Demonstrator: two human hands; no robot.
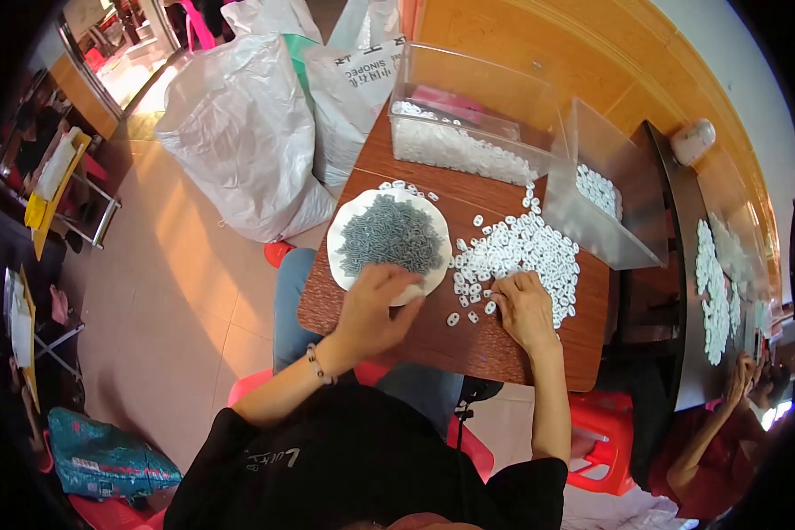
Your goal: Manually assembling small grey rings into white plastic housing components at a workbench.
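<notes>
My left hand hovers at the near rim of a white scalloped plate heaped with small grey screws. Its fingers are curled and slightly blurred. Something pale shows by the thumb, and I cannot tell whether it is held or is the plate's rim. To the right, my right hand rests at the near edge of a spread pile of small white oval plastic pieces with two holes. The fingers of that hand are bent together, and their tips are partly hidden among the pieces.
On the brown wooden table stand two clear plastic bins, one long and one tilted, holding white pieces. Large white sacks are at the far left. A person works at a dark table beyond a red stool.
</notes>
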